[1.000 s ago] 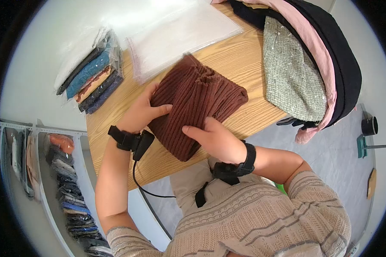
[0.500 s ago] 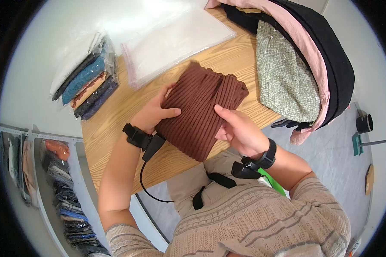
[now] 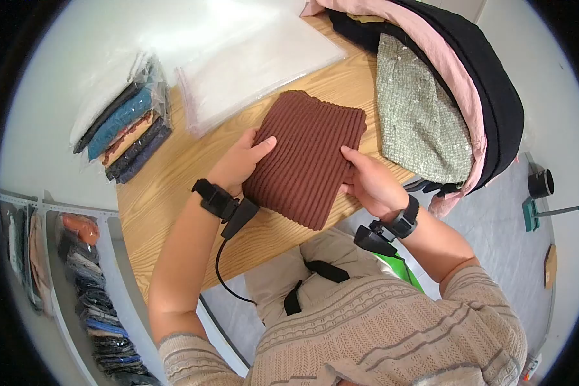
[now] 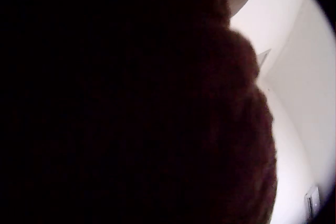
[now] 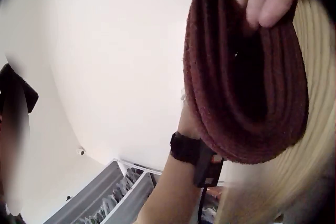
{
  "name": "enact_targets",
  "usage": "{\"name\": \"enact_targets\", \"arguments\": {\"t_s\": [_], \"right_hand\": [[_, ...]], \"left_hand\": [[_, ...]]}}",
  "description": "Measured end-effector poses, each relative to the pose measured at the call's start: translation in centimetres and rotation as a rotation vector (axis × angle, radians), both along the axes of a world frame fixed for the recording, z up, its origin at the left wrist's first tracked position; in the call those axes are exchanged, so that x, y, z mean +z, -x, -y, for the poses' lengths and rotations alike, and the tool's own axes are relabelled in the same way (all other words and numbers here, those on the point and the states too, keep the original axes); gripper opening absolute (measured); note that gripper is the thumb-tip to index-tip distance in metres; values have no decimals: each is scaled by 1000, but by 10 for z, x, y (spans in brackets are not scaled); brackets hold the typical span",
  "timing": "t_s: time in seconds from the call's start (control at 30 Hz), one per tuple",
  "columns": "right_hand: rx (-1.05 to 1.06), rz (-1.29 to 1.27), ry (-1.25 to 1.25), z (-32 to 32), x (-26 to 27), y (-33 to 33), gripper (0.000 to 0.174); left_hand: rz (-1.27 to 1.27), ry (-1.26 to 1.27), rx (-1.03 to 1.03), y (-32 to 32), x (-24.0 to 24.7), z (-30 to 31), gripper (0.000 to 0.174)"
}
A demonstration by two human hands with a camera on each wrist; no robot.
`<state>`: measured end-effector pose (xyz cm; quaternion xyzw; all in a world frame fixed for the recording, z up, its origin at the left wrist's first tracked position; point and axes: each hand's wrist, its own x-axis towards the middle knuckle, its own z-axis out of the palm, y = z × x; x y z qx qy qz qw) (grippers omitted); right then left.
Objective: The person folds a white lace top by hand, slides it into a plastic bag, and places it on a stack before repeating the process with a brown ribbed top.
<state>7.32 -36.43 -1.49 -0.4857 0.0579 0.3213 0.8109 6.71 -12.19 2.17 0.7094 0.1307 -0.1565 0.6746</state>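
Observation:
A folded brown ribbed knit garment is held over the wooden table, its ribbed face up. At its left edge my left hand grips it, thumb on top and the other fingers underneath. My right hand pinches the opposite edge, thumb above. Seen from the right wrist, the brown garment shows its layers curving round in a loop, and the right hand's fingertips reach into the fold. Dark brown fabric fills most of the left wrist view and hides the left fingers.
Clear plastic bags lie flat at the back of the table. A stack of bagged folded clothes sits at the left. On the right hang or lie a green tweed garment and pink and black clothes. Shelves with packed clothes stand lower left.
The garment's bunched upper part has been smoothed into a flatter, squarer shape. My right hand has shifted rightward from the lower front to the right edge; the left keeps its grip on the left edge.

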Motion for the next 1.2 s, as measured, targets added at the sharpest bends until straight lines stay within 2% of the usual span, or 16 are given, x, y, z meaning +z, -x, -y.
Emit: {"name": "enact_targets", "arguments": {"t_s": [0.1,0.17,0.2,0.27,0.3,0.37,0.4,0.43,0.5,0.53,0.57,0.63,0.83,0.9,1.03,1.2], "right_hand": [[177,-58,-19,22,10,0,27],[41,201,173,40,18,5,22],[46,203,179,45,25,4,22],[39,556,224,50,43,6,29],[53,556,230,49,55,6,29],[324,1289,552,42,78,2,50],[422,1504,734,36,82,-3,63],[430,1511,738,28,84,-6,63],[560,1908,1128,13,87,-15,73],[657,2011,1176,8,84,-25,79],[671,2024,1174,5,79,-37,79],[1088,1959,1196,1,68,-60,81],[948,2045,1124,-7,46,-68,72],[889,1937,1119,-3,48,-56,70],[793,1899,1252,12,57,10,71],[636,1878,1250,19,51,62,72]], "left_hand": [[131,-28,20,18,20,3,59],[700,-880,-199,41,32,4,61],[699,-876,-191,55,36,11,61],[802,-1172,-382,81,37,35,68],[795,-1167,-370,87,33,45,68],[779,-1264,-352,93,27,66,79],[759,-1285,-376,94,25,71,86],[761,-1281,-364,94,22,74,86],[725,-1338,-446,92,13,76,89],[690,-1320,-445,89,10,77,90],[688,-1315,-426,88,9,78,90],[637,-1313,-447,87,9,78,90],[658,-1298,-428,86,6,70,74],[655,-1282,-460,87,11,66,68],[797,-1030,-584,108,14,37,57],[800,-1141,-653,139,20,13,55]]}}
